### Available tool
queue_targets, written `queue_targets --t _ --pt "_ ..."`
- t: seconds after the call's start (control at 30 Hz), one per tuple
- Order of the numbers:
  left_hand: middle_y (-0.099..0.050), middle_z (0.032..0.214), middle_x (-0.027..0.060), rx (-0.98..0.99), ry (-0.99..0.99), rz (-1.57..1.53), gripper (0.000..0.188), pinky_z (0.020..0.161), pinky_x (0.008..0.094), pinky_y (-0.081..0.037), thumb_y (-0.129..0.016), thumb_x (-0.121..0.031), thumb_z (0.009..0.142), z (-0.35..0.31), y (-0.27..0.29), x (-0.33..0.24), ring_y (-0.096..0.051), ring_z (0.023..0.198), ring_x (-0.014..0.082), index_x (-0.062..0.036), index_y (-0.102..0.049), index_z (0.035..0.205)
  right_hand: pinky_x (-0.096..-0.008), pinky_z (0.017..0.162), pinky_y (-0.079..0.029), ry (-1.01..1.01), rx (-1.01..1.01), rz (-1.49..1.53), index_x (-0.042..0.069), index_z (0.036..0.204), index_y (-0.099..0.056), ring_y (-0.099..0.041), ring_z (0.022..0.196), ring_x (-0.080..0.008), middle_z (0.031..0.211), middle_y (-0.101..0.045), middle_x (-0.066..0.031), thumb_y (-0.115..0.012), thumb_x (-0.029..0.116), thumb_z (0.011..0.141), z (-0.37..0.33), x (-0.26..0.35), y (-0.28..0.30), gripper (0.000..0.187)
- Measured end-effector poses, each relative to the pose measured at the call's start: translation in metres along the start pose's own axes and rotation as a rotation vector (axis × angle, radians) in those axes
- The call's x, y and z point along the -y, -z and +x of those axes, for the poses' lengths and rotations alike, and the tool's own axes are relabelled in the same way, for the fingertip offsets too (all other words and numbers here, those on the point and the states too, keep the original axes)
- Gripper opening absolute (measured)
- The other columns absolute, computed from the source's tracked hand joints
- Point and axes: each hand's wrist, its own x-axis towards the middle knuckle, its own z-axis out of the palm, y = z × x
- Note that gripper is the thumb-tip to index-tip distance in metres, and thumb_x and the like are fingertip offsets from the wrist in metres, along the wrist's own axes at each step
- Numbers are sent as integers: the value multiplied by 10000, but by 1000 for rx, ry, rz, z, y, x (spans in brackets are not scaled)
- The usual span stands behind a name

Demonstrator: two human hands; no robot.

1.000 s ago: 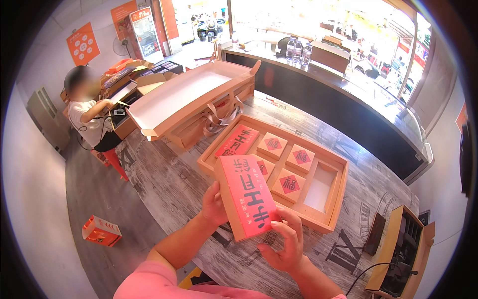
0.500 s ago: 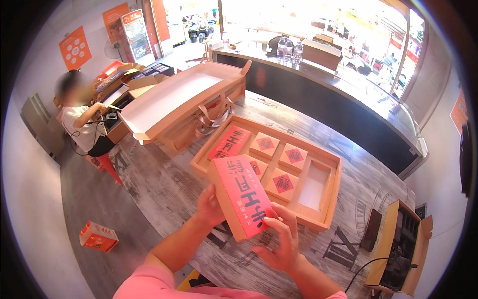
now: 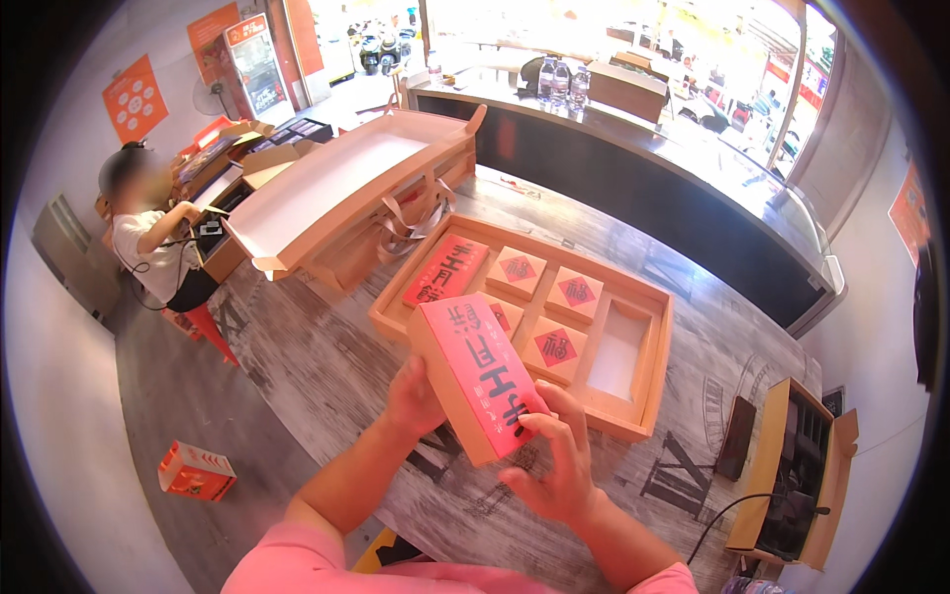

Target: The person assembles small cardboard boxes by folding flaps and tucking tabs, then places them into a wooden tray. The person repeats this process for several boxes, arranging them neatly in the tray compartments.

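A long cardboard box with a red top and black characters (image 3: pixel 480 371) is held tilted above the table, partly covering the near left of a brown tray (image 3: pixel 645 421). My left hand (image 3: pixel 414 398) grips the box along its left side. The fingers of my right hand (image 3: pixel 556 455) curl over its lower right corner, with the thumb apart below. Inside the tray lie another red-topped box (image 3: pixel 445 269) at the left and several small square boxes with red diamond labels (image 3: pixel 554 346). The tray's right compartment (image 3: pixel 618 361) shows a white floor.
A large open carton (image 3: pixel 336 183) with ribbon handles (image 3: pixel 411 230) stands behind the tray. At the right are a dark oblong block (image 3: pixel 735 438) and a carton with black contents (image 3: pixel 792 485). Left, a person (image 3: pixel 158 233) handles things by piled boxes. A counter (image 3: pixel 614 188) runs behind.
The whole view has shifted slightly. Both hands still hold the red-topped box in nearly the same pose; the tray and its boxes keep their arrangement.
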Motion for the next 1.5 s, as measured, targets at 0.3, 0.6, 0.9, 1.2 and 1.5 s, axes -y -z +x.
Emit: queue_targets --t 0.3,0.6,0.9,1.2,1.5 --pt "-578 1542 139 -30 56 2 753 1142 535 -513 -517 -604 1062 6 1 4 -592 1393 316 -75 -445 1594 -496 1101 -500 -77 15 24 15 1339 -582 -555 1365 -436 1528 -452 -292 -866 385 904 1 -3 1 637" --pt "-564 1548 139 -36 51 -189 803 1149 542 -497 -452 -668 1063 -1 17 5 -581 1399 332 -82 -416 1611 -490 1030 -552 -54 -7 17 26 1381 -563 -574 1330 -468 1490 -491 -299 -891 337 868 3 0 4 684" --pt "-507 1604 144 41 58 -131 982 1175 533 -470 -421 -806 1010 -1 22 5 -547 1436 320 -66 -339 1651 -485 1031 -552 -69 65 26 35 1395 -572 -577 1326 -449 1492 -498 -277 -920 296 823 6 5 7 719" --pt "-567 1532 180 2 90 -88 1108 1097 550 -554 -488 -898 905 2 6 0 -619 1359 352 -59 -377 1621 -467 995 -571 -22 68 67 35 1368 -598 -619 1273 -427 1430 -557 -251 -910 283 844 8 8 6 658" --pt "-607 1438 166 -86 93 -120 1076 991 468 -634 -481 -896 915 5 -20 -11 -684 1234 283 -49 -427 1576 -459 967 -588 2 99 151 23 1345 -611 -653 1215 -408 1393 -583 -240 -886 231 869 5 6 3 588"
